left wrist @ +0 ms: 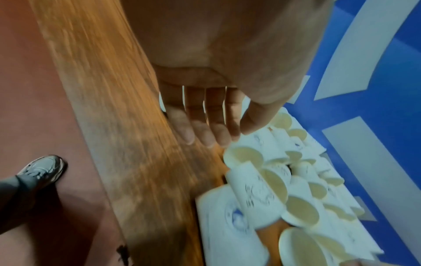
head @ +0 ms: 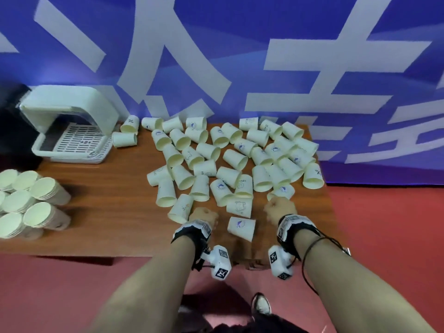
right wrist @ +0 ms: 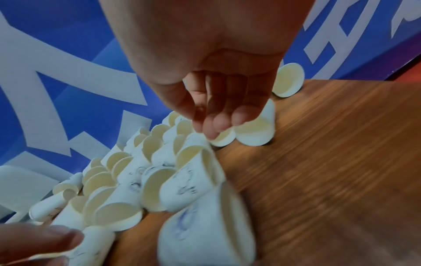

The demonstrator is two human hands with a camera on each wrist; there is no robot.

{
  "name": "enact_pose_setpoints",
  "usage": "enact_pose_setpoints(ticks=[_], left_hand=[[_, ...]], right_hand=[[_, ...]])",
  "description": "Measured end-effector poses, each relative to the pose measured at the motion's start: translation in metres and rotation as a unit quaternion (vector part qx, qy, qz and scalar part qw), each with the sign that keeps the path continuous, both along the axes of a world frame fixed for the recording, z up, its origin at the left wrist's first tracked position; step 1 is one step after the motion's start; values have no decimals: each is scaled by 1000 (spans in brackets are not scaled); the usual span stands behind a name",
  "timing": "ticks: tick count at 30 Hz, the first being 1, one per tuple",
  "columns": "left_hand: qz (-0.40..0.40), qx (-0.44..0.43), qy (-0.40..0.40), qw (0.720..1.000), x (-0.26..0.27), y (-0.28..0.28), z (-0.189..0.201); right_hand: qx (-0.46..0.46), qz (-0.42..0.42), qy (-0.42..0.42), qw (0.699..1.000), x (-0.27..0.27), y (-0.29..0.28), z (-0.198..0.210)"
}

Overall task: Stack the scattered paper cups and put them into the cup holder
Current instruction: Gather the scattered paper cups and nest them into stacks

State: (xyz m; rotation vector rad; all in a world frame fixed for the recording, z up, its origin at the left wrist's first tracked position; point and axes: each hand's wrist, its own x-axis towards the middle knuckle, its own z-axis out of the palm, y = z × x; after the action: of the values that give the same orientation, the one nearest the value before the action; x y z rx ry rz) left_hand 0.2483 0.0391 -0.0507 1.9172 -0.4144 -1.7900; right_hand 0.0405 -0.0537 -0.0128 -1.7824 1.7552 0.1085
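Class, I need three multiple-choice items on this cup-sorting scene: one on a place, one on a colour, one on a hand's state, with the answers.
1. Where does the cup holder stand? A far left of the table B right edge C on the floor
2. What colour is the backdrop? A green B blue with white characters C black
3. What is the left hand holding? A a stack B one cup C nothing

Answers: 1 A, it sits at the far left corner. 2 B, the wall shows it. 3 C, the fingers are straight and bare above the scattered cups.
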Motion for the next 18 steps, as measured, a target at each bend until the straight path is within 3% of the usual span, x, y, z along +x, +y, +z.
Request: enact_pose_setpoints(ticks=[1,2,3,8,13,18], left_hand=[[-33,8,-205,978,-22,-4,-1],[-70,14,-315,946,-40,-2,5],[-82,7,-356,931,-64,-3,12],[-156,27,-369,916,-113,-8,0],[-177,33,-446,877,-144,-9,-9],[-174,11,-482,859,-147,-17,-28]], right_hand=[[-3,4,11,1000,-22,-5,0],[-5,5,14,1000,-39,-9,0],[-3,6,11,1000,-59,-12,-2],[-10,79,30,996,-102,-25,-26],[-29,101,74,992,-92,-39,-42],[-35,110,100,988,-76,-64,-65]])
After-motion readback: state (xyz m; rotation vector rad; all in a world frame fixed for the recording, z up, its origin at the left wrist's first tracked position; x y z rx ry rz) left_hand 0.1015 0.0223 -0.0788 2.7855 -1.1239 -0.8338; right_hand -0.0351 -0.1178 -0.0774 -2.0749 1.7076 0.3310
